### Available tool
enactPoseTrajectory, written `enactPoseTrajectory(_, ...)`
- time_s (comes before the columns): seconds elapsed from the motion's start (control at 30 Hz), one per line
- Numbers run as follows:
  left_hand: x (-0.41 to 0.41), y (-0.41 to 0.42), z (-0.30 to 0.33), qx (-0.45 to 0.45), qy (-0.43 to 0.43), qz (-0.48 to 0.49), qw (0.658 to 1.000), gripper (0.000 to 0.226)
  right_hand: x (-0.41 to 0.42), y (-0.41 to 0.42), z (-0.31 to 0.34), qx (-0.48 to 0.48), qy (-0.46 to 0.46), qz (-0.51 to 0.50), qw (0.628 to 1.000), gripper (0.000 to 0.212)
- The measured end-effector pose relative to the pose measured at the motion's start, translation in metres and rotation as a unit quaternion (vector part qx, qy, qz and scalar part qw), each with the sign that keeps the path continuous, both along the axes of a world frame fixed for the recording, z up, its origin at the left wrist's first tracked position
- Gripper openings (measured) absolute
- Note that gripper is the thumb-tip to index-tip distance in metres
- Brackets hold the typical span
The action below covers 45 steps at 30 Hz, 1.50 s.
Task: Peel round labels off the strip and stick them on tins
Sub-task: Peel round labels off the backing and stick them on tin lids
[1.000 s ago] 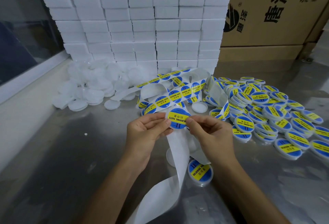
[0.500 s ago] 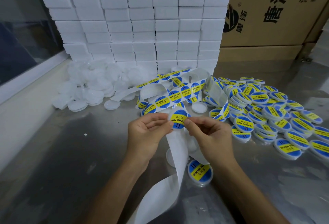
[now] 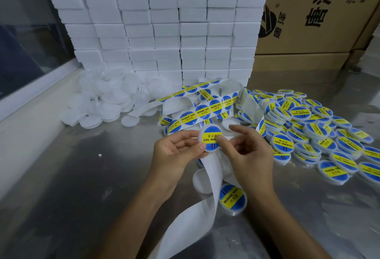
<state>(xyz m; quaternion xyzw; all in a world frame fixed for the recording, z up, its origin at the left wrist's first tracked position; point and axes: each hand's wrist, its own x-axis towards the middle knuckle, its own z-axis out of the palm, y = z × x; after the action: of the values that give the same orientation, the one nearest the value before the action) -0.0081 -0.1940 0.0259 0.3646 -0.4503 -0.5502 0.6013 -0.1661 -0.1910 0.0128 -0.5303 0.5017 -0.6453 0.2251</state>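
Note:
My left hand (image 3: 177, 152) grips a round white tin (image 3: 202, 135) by its edge, held up over the table. A blue and yellow round label (image 3: 209, 137) lies on the tin's face. The thumb of my right hand (image 3: 248, 151) presses on the label, and its other fingers are spread and off the tin. The label strip (image 3: 205, 110) with several labels curls on the table just behind. Its bare white backing (image 3: 207, 195) hangs down between my forearms. One labelled tin (image 3: 232, 199) lies below my right hand, beside a blank white tin (image 3: 200, 181).
A heap of labelled tins (image 3: 308, 133) covers the table at right. Blank white tins (image 3: 107, 102) are piled at left. A wall of stacked white boxes (image 3: 164, 32) stands behind, with a cardboard carton (image 3: 320, 11) at back right. The metal table (image 3: 82, 186) shows at left.
The label, earlier pinched between both hands above the strip, now sits on a tin in my left hand. My right fingers have opened and only the thumb stays on it.

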Motion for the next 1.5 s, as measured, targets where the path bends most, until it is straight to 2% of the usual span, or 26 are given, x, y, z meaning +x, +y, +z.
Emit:
enactPoseTrajectory(0.13,-0.004,0.001,0.0,-0.003,0.045,-0.05,0.998,0.029,0.003,0.002,0.0,-0.008,0.04,0.073,0.996,0.041)
enactPoseTrajectory(0.23,-0.006,0.003,0.001,-0.008,0.064,-0.083,0.994,0.029,0.006,0.001,0.0,0.019,-0.027,0.131,0.991,0.054)
enactPoseTrajectory(0.3,-0.006,0.004,0.001,-0.003,0.067,-0.098,0.993,0.029,0.005,-0.001,0.002,0.02,-0.084,0.133,0.987,0.044)
enactPoseTrajectory(0.4,-0.008,0.004,-0.002,0.012,0.054,-0.106,0.993,0.031,0.002,-0.003,0.003,0.004,-0.125,0.132,0.983,0.013)
enactPoseTrajectory(0.53,-0.01,0.004,-0.004,0.019,0.047,-0.103,0.993,0.035,0.001,-0.002,0.002,0.014,-0.12,0.135,0.984,0.012)
enactPoseTrajectory(0.57,-0.01,0.004,-0.004,0.016,0.051,-0.099,0.994,0.035,0.003,-0.001,0.002,0.019,-0.118,0.138,0.983,0.013)
enactPoseTrajectory(0.67,-0.01,0.004,-0.006,-0.005,0.051,-0.101,0.994,0.035,0.008,0.0,0.003,0.043,-0.118,0.154,0.98,0.036)
enactPoseTrajectory(0.8,-0.01,0.003,-0.009,0.007,0.014,-0.081,0.997,0.046,0.003,-0.002,0.003,0.044,-0.154,0.143,0.977,0.026)
enactPoseTrajectory(0.93,-0.01,0.003,-0.01,-0.003,0.007,-0.082,0.997,0.043,0.004,-0.002,0.002,0.039,-0.138,0.134,0.98,0.026)
enactPoseTrajectory(1.1,-0.012,0.005,-0.012,-0.033,-0.049,-0.096,0.994,0.035,0.003,0.001,0.002,0.071,-0.111,0.087,0.987,0.054)
enactPoseTrajectory(1.27,-0.007,0.003,-0.01,-0.034,-0.062,-0.079,0.994,0.034,0.0,-0.002,0.0,0.039,-0.102,0.116,0.987,0.044)
enactPoseTrajectory(1.4,-0.004,-0.001,-0.01,-0.011,-0.039,-0.053,0.998,0.032,0.0,-0.003,-0.003,0.048,-0.107,0.184,0.976,0.008)
enactPoseTrajectory(1.5,0.0,-0.003,-0.008,-0.004,-0.019,-0.024,1.0,0.028,0.002,-0.002,-0.004,0.061,-0.09,0.245,0.963,0.044)
